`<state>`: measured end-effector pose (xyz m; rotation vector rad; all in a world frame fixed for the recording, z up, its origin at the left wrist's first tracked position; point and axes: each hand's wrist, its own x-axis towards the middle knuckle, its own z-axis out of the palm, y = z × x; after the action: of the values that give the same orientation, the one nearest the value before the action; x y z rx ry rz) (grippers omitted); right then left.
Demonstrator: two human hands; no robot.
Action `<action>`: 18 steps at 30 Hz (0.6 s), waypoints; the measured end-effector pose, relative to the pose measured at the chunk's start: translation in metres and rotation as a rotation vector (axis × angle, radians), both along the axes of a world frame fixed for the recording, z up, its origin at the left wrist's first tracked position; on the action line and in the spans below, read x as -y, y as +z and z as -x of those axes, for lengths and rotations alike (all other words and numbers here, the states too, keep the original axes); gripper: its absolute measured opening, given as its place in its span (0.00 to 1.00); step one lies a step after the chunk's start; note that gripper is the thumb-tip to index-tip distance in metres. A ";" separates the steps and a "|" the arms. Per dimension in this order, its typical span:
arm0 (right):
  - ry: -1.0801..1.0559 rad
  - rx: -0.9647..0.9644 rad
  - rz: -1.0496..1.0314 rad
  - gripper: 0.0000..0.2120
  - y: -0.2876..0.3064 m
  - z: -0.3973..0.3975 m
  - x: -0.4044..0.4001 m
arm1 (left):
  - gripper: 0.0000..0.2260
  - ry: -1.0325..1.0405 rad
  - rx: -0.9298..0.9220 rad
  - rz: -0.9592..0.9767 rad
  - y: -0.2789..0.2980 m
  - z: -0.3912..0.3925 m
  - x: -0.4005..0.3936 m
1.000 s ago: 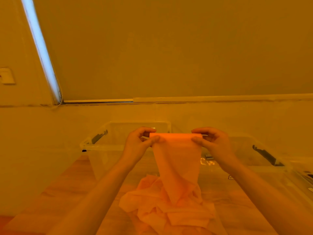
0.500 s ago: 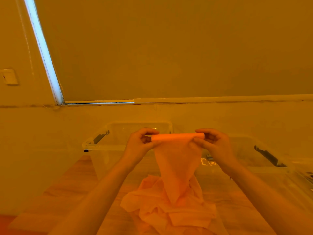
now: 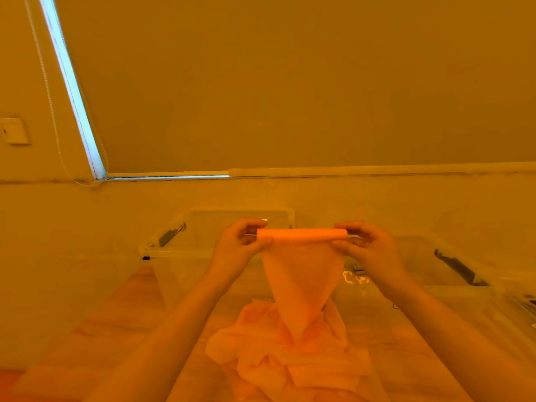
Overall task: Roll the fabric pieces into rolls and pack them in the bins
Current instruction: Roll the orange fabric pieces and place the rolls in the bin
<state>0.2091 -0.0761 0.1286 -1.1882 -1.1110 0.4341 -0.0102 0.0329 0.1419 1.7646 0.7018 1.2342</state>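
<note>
Head view: fabric tail leaves frame; both hands pinch roll.

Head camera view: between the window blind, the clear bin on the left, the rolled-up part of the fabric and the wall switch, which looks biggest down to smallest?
1. window blind
2. clear bin on the left
3. rolled-up part of the fabric, pinched between left hand and right hand
4. wall switch

The roll is nearer the camera than the switch, so those two are unsure.

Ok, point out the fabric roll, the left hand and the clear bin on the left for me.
fabric roll (image 3: 301,235), head view, middle of the rolled tube.
left hand (image 3: 236,248), head view, back of the hand, which pinches the roll's left end.
clear bin on the left (image 3: 174,252), head view, near rim.
</note>
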 end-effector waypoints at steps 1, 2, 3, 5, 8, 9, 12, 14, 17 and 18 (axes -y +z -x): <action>-0.004 -0.011 -0.005 0.16 -0.001 0.000 -0.001 | 0.13 -0.021 -0.005 -0.008 0.000 0.001 0.001; -0.007 -0.018 -0.012 0.15 0.000 0.000 -0.001 | 0.14 -0.038 -0.019 -0.018 0.000 0.001 0.002; -0.011 -0.016 -0.018 0.14 0.000 0.000 -0.001 | 0.15 -0.050 -0.036 -0.030 0.000 0.002 0.003; -0.008 -0.012 -0.034 0.13 0.001 0.002 -0.001 | 0.16 -0.053 -0.052 -0.048 0.000 0.002 0.002; 0.018 -0.063 -0.053 0.14 -0.001 0.003 -0.002 | 0.14 -0.018 -0.044 -0.039 -0.001 0.002 0.002; 0.020 -0.068 -0.049 0.14 -0.002 0.003 -0.003 | 0.13 -0.005 -0.043 -0.035 -0.001 0.001 0.002; 0.010 -0.014 -0.021 0.15 -0.003 0.001 -0.003 | 0.11 0.024 -0.052 -0.023 -0.001 0.001 0.002; 0.004 0.012 -0.018 0.15 -0.004 0.000 -0.002 | 0.10 0.033 -0.053 -0.013 0.000 0.001 0.002; -0.012 0.029 -0.025 0.14 -0.004 0.001 -0.002 | 0.10 0.014 -0.027 0.021 -0.001 0.001 0.002; -0.022 0.029 -0.027 0.13 -0.004 0.001 -0.002 | 0.10 -0.003 -0.014 0.033 -0.002 0.001 0.003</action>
<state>0.2081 -0.0740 0.1243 -1.1851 -1.1246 0.3847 -0.0116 0.0303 0.1404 1.7482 0.7234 1.2032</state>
